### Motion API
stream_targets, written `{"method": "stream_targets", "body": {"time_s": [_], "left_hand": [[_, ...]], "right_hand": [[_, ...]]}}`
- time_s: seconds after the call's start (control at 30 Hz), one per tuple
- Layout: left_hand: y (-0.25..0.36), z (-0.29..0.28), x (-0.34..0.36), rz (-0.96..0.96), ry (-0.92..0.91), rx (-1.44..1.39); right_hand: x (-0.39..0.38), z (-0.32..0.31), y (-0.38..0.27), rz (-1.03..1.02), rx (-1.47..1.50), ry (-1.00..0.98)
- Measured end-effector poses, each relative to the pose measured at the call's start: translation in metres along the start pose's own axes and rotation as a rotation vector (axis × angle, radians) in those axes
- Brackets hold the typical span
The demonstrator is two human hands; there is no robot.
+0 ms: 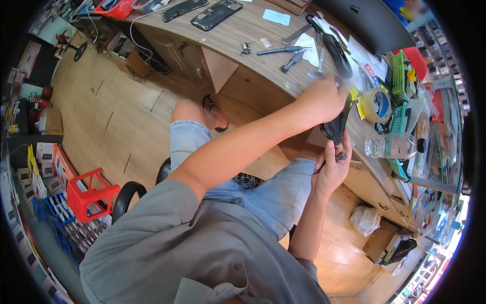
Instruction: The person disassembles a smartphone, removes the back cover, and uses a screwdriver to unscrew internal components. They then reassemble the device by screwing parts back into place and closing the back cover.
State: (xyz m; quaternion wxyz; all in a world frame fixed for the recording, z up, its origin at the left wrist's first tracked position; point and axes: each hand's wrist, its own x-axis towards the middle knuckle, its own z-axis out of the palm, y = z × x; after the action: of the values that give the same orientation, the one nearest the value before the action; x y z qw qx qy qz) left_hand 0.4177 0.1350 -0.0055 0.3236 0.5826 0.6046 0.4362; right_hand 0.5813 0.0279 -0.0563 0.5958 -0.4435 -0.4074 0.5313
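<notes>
Held dark flat slab (334, 127) by its lower end in right grip (330, 171), with small dark rod (340, 156) tucked into that same grip. Curled left grip (328, 98) at slab's upper end, too blurred to tell whether closed on it. Noted on tabletop (228, 41): slim dark tool (277, 50) beyond left grip and leftward, clear tape roll (370, 107) to right of left grip, clear bottle (390, 146) to right of right grip.

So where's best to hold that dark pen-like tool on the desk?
Probably pinch the pen-like tool by its left half, from the near side of the desk: it's slim, lies flat, and another tool crowds its right end.
</notes>
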Motion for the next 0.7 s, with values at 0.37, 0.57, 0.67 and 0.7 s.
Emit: {"method": "stream_targets", "body": {"time_s": [0.37,0.57,0.67,0.7], "left_hand": [[0.013,0.001,-0.011,0.155,0.060,0.416],[0.025,0.011,-0.014,0.086,-0.026,0.538],[0.017,0.032,0.003,0.035,-0.058,0.626],[0.019,0.030,0.002,0.049,-0.056,0.678]], "right_hand": [[0.012,0.021,0.012,-0.040,-0.036,0.007],[0.020,0.016,0.024,-0.066,-0.116,0.055],[0.025,0.030,0.026,-0.116,-0.176,0.112],[0.025,0.032,0.026,-0.132,-0.207,0.128]]}}
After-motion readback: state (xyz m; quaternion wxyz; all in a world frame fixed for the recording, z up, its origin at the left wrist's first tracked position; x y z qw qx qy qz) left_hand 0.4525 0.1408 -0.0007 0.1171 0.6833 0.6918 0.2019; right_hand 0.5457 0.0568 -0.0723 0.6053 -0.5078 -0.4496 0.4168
